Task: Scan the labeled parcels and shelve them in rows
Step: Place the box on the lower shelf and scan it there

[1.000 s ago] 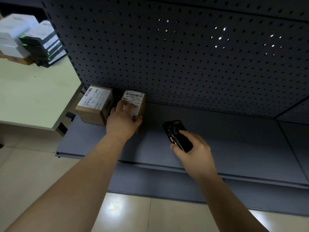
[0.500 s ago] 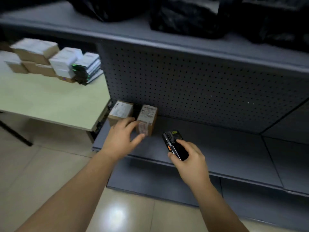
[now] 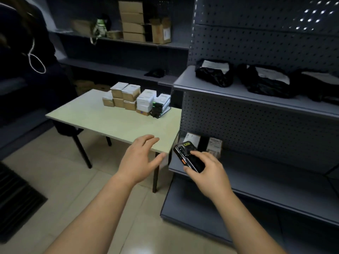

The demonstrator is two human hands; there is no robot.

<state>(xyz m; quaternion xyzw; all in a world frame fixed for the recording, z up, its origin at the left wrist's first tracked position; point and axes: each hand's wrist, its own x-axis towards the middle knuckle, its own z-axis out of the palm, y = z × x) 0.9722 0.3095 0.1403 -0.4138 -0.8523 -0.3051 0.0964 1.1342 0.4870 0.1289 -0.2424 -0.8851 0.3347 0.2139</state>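
Observation:
Two small labelled cardboard parcels stand side by side at the left end of the low grey shelf (image 3: 275, 165): one (image 3: 192, 139) partly behind the scanner, the other (image 3: 214, 145) to its right. My right hand (image 3: 207, 173) grips a black handheld scanner (image 3: 189, 156) with an orange side button, in front of those parcels. My left hand (image 3: 141, 158) hangs empty with fingers spread over the near corner of the pale table (image 3: 117, 123). A stack of several labelled parcels (image 3: 135, 99) sits at the table's far right.
Black plastic-wrapped bags (image 3: 214, 73) lie on the upper grey shelf. Cardboard boxes (image 3: 134, 22) are stacked on a far shelf at the back. A person in dark clothing (image 3: 23, 52) stands at the left. A black mat (image 3: 16, 198) lies on the tiled floor.
My left hand let go of the second parcel on the low shelf and drew back toward the table. My view rose and pulled away from the shelf; the scanner stays in my right hand.

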